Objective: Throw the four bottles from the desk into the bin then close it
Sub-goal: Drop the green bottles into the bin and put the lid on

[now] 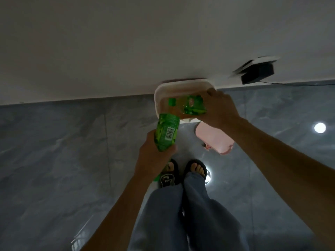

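Our left hand (pixel 154 153) keeps its grip around one green bottle (pixel 166 132), waiting low; our right hand (pixel 220 108) grasps another bottle (pixel 188 105) directly over the open bin (pixel 157 98) by the wall, so releasing should drop it inside

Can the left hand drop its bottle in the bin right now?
Probably not yet. The left hand holds its bottle at the bin's near rim, but the right hand's bottle fills the opening.
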Demonstrator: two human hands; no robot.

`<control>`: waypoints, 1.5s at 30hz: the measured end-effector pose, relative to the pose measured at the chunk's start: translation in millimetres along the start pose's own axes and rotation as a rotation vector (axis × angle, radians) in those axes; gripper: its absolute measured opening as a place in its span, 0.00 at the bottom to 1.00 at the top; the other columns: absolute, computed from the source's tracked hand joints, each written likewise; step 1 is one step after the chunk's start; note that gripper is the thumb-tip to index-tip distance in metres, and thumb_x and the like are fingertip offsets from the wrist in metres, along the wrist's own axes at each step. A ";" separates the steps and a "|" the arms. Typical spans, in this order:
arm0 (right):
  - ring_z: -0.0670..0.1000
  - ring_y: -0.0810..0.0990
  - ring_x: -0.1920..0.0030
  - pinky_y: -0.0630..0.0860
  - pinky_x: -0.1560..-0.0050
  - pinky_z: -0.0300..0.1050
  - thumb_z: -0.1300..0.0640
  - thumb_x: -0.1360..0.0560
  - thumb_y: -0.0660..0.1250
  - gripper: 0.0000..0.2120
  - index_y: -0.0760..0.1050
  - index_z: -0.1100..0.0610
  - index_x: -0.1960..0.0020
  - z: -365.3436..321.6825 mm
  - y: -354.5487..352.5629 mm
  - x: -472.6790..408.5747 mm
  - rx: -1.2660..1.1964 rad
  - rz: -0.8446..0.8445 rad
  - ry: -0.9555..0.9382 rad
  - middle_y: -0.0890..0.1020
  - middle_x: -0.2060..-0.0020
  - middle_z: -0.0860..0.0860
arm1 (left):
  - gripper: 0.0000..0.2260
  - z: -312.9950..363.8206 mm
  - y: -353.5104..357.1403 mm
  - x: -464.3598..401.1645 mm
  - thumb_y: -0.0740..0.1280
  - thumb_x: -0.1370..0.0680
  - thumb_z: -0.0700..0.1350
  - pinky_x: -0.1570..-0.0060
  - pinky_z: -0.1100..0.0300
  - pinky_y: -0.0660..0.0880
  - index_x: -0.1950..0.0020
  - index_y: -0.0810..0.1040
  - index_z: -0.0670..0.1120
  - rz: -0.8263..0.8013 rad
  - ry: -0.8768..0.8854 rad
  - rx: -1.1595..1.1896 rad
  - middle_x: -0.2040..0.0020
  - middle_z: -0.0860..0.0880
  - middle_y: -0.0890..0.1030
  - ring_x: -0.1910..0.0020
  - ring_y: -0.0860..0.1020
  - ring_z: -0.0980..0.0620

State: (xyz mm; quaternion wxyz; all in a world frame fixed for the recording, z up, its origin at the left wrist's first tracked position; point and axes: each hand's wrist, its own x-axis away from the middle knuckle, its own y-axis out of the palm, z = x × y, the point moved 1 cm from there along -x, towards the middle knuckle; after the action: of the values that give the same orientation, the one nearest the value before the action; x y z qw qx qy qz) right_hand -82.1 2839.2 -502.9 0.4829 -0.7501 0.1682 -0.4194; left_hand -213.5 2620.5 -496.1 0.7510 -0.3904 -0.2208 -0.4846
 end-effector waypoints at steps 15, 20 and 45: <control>0.59 0.68 0.28 0.55 0.23 0.58 0.37 0.29 0.67 0.34 0.67 0.50 0.27 -0.7 126.8 -118.0 0.091 0.010 -0.100 0.73 0.30 0.53 | 0.25 -47.3 39.2 -82.0 0.75 0.31 0.58 0.63 0.78 0.75 0.45 0.65 0.79 -0.023 0.222 0.023 0.48 0.69 0.79 0.52 0.81 0.67; 0.57 0.70 0.29 0.59 0.24 0.57 0.45 0.23 0.64 0.24 0.70 0.52 0.29 7.2 114.0 -91.9 -0.075 0.111 -0.029 0.75 0.31 0.53 | 0.25 -22.8 31.0 -79.4 0.76 0.30 0.57 0.61 0.68 0.79 0.40 0.67 0.73 -0.031 0.271 -0.068 0.49 0.63 0.81 0.53 0.82 0.63; 0.55 0.80 0.41 0.68 0.27 0.52 0.62 0.30 0.70 0.21 0.78 0.55 0.36 48.3 146.0 3.4 -0.140 0.295 -0.215 0.84 0.44 0.53 | 0.39 47.2 81.1 -222.6 0.71 0.30 0.66 0.30 0.43 0.69 0.22 0.62 0.56 -0.257 0.547 -0.974 0.27 0.47 0.71 0.30 0.72 0.43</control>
State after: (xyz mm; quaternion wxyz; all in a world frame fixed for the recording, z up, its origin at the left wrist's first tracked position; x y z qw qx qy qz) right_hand -19.5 2795.6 -636.4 0.5012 -0.7894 0.2524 -0.2488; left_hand -234.6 2800.2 -656.2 0.4494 -0.5215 0.1847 -0.7014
